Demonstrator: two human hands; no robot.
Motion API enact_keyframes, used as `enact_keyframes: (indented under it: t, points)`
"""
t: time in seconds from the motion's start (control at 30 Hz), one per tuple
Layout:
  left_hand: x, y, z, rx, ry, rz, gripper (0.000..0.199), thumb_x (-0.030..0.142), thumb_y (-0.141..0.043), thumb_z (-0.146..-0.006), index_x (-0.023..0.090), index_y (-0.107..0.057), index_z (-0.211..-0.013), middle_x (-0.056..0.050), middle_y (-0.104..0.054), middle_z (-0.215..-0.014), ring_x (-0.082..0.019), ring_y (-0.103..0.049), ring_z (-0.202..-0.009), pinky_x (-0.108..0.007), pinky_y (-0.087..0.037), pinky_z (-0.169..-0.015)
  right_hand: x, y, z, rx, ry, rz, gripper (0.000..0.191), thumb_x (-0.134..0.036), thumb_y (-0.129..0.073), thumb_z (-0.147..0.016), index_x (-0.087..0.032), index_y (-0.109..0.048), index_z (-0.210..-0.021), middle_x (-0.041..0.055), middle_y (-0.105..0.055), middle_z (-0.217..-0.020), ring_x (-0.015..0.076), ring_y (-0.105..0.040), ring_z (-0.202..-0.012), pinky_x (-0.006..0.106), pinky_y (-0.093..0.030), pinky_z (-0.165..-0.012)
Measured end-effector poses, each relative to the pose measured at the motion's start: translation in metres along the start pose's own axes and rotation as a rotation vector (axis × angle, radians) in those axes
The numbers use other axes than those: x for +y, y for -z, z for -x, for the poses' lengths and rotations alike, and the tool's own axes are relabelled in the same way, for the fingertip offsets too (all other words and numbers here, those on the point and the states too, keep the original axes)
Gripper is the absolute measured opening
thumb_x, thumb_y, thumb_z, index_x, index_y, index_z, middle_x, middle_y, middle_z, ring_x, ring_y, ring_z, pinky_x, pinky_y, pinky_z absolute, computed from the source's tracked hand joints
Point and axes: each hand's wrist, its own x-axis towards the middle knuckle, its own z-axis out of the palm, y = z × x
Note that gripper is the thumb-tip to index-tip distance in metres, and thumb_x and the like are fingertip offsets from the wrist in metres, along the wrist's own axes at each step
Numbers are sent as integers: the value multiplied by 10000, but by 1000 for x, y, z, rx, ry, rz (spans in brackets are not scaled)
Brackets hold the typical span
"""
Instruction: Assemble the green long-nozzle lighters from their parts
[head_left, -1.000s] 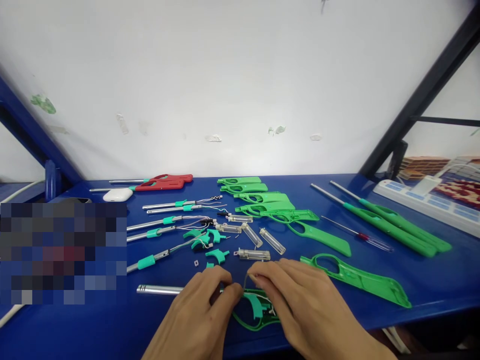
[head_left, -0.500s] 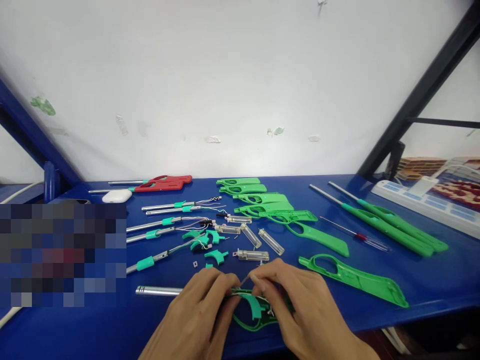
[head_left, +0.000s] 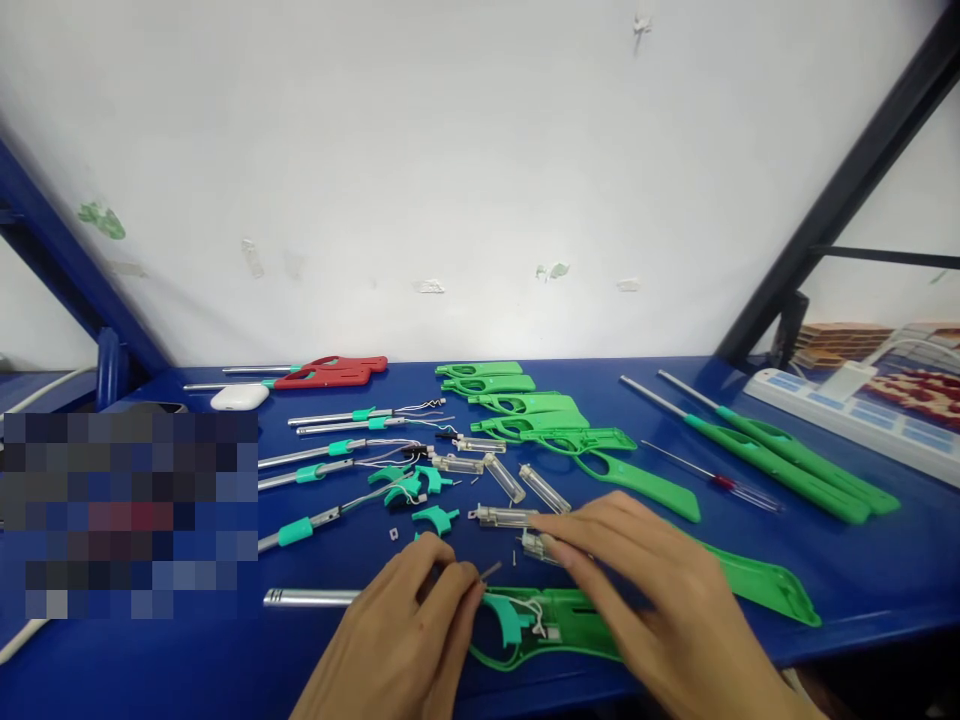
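My left hand (head_left: 409, 625) has its fingers pressed together at the front end of an open green lighter half-shell (head_left: 577, 620), with a thin rod end (head_left: 491, 572) sticking out past the fingertips. A metal tube (head_left: 307, 598) extends left from the shell. Inside the shell lie a teal trigger (head_left: 511, 618) and white wires (head_left: 536, 608). My right hand (head_left: 652, 590) reaches over the shell's handle, thumb and fingers closed on a clear fuel tank (head_left: 541, 547). Just beyond its fingertips lies another clear tank (head_left: 504, 516).
Green half-shells (head_left: 532, 402) lie at the back centre, metal tubes with wires (head_left: 322, 470) at left. Teal triggers (head_left: 436, 519) sit mid-table. Two green lighters (head_left: 772, 462), a screwdriver (head_left: 724, 482) and a power strip (head_left: 862, 420) are at right, two red lighters (head_left: 322, 378) at back left.
My right hand has left the shell's front part and moved right and away from me to the clear tank. The trigger and wires inside the shell are now more exposed.
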Motion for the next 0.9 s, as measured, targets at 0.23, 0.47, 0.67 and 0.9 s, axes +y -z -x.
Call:
enact_keyframes:
  t: [0.23,0.47,0.67,0.9]
  points:
    - [-8,7,4,-30,-5,-85,331,142,-353,-1135,222,-668,-1197,-65,-718,-1049,-223,-771,-901,-338,-677,-769,24,-3,12,-131,-32,192,271,-365,-552,-1152,-255,-797,-1111,48,-770,-991,264,-723,-869,483,-587,-855]
    - [-6,6,4,16,4,-67,290,134,-435,-1112,235,-670,-1248,-46,-704,-1032,-214,-731,-901,-364,-668,-835,20,-2,12,-89,-27,148,295,-365,-451,-1188,-270,-718,-1107,24,-783,-1047,247,-747,-935,420,-585,-844]
    - [-21,21,0,138,2,-104,293,170,-453,-1119,261,-704,-1239,-29,-738,-1043,-215,-746,-914,-354,-639,-871,14,-2,11,48,-83,23,159,-363,-532,-1171,-297,-659,-1240,-15,-803,-1052,186,-777,-927,306,-609,-837]
    - [-36,45,-8,114,22,-175,428,354,-400,-1178,268,-792,-1032,-22,-780,-957,-201,-783,-804,-293,-640,-723,12,-14,12,70,-46,-5,178,-300,-551,-1158,-287,-694,-1262,26,-770,-1104,191,-771,-978,294,-620,-855]
